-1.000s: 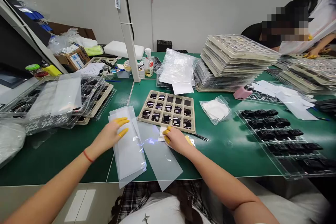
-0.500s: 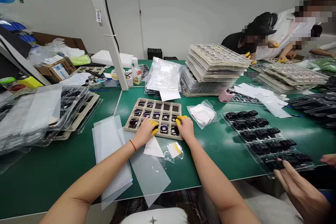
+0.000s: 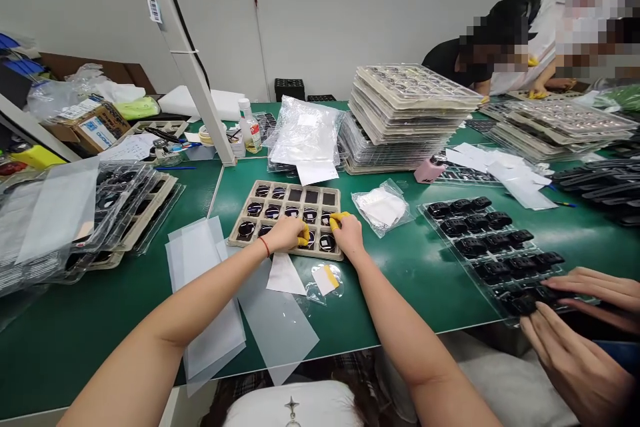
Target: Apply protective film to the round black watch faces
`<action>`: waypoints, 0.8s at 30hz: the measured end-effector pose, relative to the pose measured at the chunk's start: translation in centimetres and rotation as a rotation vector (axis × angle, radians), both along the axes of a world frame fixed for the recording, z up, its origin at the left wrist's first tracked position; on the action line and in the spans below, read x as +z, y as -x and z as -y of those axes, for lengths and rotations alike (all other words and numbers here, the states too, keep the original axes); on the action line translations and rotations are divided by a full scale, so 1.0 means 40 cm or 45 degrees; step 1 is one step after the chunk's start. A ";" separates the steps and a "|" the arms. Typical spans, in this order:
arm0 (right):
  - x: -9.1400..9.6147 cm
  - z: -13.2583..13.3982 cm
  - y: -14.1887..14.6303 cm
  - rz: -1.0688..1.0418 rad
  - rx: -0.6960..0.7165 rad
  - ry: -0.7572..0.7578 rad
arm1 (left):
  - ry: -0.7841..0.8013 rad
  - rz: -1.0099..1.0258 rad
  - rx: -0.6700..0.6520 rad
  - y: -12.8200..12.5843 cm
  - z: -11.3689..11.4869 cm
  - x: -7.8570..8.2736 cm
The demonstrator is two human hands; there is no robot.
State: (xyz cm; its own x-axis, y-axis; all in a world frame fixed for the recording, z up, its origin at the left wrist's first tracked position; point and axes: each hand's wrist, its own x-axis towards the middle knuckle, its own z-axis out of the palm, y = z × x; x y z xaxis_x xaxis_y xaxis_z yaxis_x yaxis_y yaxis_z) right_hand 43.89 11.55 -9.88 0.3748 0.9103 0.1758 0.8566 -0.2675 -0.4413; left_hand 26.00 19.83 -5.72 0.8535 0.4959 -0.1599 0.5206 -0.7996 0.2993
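Note:
A beige compartment tray (image 3: 250, 196) holding several round dark lenses lies on the green table in front of me. Both my hands rest on its near right part. My left hand (image 3: 286, 233), with yellow finger cots and a red wrist band, has its fingers curled over a lens compartment. My right hand (image 3: 346, 233), also in yellow cots, pinches at a neighbouring compartment; what it holds is hidden. A white paper slip (image 3: 285, 275) and a small clear bag (image 3: 326, 278) lie just before the tray.
Clear plastic sheets (image 3: 200, 267) lie at my left. Stacked trays (image 3: 415, 113) stand behind. A clear tray of black parts (image 3: 493, 240) is at right, with another person's hands (image 3: 575, 327) on its near end. Bagged trays (image 3: 75, 213) fill the left side. Other people work at the far right.
My hands left the plastic sheets and paper slip and moved up onto the lens tray, then drew closer together. Another person's hands came onto the black-parts tray at right.

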 end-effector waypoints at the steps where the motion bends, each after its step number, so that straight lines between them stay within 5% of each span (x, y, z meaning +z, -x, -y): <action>1: -0.001 0.000 0.000 -0.003 -0.003 0.000 | 0.000 -0.023 0.000 -0.005 -0.001 0.001; 7: -0.005 -0.004 -0.002 -0.017 -0.007 -0.009 | -0.035 -0.057 0.015 -0.009 0.014 0.001; 15: -0.006 -0.006 -0.008 -0.036 -0.008 -0.006 | 0.182 -0.041 -0.018 0.014 -0.015 0.003; 24: -0.009 -0.007 -0.009 -0.051 -0.026 0.017 | 0.042 -0.173 0.013 -0.012 0.000 0.022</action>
